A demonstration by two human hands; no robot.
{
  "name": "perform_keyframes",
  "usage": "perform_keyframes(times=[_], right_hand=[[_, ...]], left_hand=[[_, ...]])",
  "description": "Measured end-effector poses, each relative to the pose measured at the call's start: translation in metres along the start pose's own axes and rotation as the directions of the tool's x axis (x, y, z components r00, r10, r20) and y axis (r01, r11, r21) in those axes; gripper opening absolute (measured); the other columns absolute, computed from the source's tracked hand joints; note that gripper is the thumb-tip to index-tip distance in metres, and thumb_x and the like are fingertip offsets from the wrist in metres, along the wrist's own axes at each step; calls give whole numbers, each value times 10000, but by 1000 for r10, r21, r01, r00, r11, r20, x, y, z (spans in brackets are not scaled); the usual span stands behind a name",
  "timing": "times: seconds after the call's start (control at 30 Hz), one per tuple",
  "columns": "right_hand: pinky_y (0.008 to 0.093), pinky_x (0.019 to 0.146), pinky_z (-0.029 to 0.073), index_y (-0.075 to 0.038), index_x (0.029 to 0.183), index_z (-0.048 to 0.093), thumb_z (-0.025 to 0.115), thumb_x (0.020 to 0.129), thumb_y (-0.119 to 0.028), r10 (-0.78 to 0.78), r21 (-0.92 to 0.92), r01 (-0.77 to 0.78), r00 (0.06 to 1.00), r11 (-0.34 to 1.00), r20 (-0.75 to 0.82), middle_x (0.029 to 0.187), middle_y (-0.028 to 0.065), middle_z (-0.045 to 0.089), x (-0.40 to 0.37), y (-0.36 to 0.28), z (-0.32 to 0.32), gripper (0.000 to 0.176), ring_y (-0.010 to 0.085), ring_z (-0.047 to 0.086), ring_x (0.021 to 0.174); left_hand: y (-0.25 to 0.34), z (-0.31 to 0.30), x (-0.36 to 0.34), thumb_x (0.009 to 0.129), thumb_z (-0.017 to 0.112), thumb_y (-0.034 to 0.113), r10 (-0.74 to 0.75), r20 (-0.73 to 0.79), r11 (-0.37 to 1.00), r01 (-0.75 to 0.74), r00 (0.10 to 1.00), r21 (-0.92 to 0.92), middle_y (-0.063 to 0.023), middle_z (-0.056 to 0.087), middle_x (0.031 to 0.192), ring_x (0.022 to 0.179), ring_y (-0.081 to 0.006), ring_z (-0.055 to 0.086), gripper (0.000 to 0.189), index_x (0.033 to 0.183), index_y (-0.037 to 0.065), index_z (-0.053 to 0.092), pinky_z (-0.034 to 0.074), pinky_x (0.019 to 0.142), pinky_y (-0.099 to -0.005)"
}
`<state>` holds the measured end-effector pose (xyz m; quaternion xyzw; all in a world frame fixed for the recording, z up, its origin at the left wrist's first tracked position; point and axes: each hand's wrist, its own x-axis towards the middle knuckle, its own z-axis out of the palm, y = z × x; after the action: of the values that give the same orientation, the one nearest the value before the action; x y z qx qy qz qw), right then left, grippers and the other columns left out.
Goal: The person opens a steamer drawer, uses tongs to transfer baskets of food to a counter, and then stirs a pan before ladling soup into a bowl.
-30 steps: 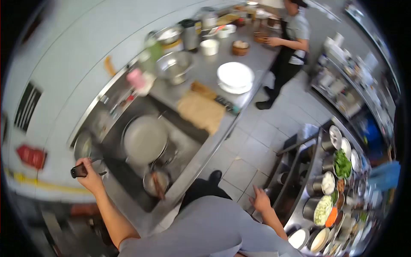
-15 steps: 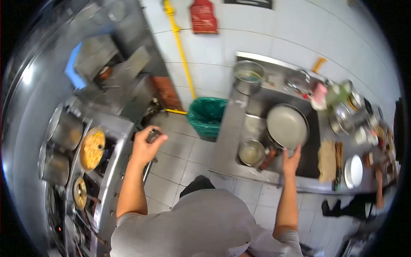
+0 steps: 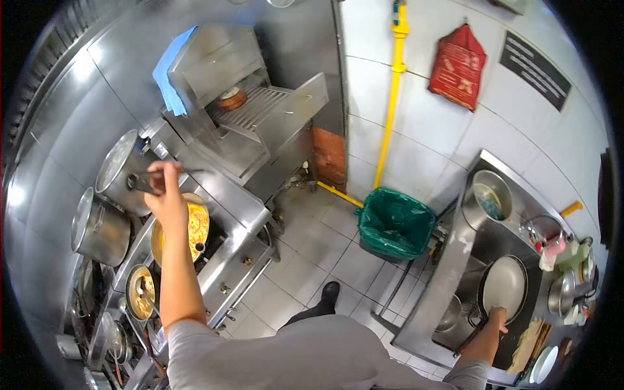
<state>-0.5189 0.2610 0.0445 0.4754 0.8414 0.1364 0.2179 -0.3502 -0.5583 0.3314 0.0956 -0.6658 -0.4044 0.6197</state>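
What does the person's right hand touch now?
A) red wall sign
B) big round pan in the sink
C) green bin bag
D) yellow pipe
B: the right hand rests on the rim of the big round pan in the sink; the left hand grips a dark utensil over the stove.

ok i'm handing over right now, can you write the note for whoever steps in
Left hand: raised over the stove, closed on a dark-handled utensil, above the pan of yellow food.
Right hand: at the near rim of the large pale pan lying in the sink; grip unclear.
Done: yellow food sits in its pan; a smaller pan beside it holds food too.
Left: the utensil is above the food, not in it; the large pale pan is not lifted out.
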Motion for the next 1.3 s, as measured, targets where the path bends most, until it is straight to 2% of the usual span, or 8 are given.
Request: perform_keyframes(times=[0.07,0.13,0.17,0.2,0.47,0.83,1.13,1.3], right_hand=[[565,1094,301,-169,1382,441,500,991,-489,150,-746,30,973,666,173,1411,90,437,151,-23,107,508,285,432,1305],[652,1146,224,-234,1576,303,453,1017,-441,231,-922,165,939,351,256,1620,147,292,188,-40,138,614,305,319,1468],[654,1145,227,-287,1583,260,455,1016,-449,324,-426,-243,938,872,127,1641,122,238,148,-45,113,621,308,279,1484],[655,1144,230,-339,1591,216,457,1015,-456,473,366,-474,875,801,97,1662,98,183,111,-46,92,635,311,238,1499],[655,1110,296,-406,1551,285,627,947,-373,173,322,-102,964,941,-202,1665,119,143,-52,-4,10,695,374,223,1495],[574,1096,385,-354,1552,331,706,877,-339,62,331,127,860,935,-507,1624,231,209,-83,28,53,772,477,351,1404],[481,1102,381,-62,1356,539,682,914,-144,-151,277,779,427,563,-892,1544,271,343,-151,-55,-65,472,437,426,1367],[434,1038,429,29,996,622,698,902,-75,-275,177,960,234,216,-932,1288,190,620,-249,-119,-159,159,370,568,1195]], left_hand=[[-48,17,53,997,629,148,7,-87,999,-11,996,-47,-81,684,973,936,-142,644,129,976,21,613,496,912,-312],[-100,47,101,999,634,163,-24,-194,986,-9,981,-165,-96,683,974,934,-165,660,153,1023,19,588,505,915,-313],[-126,64,124,1002,626,167,-36,-205,977,-10,978,-215,-94,683,962,936,-158,657,162,1037,14,584,506,899,-310],[-150,81,145,1001,627,181,15,-215,997,-30,977,-70,-89,680,946,925,-153,652,183,1034,6,584,509,876,-308],[-303,189,224,977,647,216,68,-207,997,-72,976,-10,-73,621,943,877,-194,599,236,1025,0,564,498,815,-343],[-294,181,246,937,659,515,-132,-209,967,172,969,188,-41,574,680,672,-175,526,546,791,-9,616,458,684,-362],[-239,180,221,898,732,501,-273,-128,961,264,953,-86,-28,558,626,529,-123,508,518,754,19,611,423,522,-285],[-181,170,211,970,659,423,198,167,873,-96,966,-479,-24,479,596,547,-142,454,475,719,54,498,382,544,-306]])
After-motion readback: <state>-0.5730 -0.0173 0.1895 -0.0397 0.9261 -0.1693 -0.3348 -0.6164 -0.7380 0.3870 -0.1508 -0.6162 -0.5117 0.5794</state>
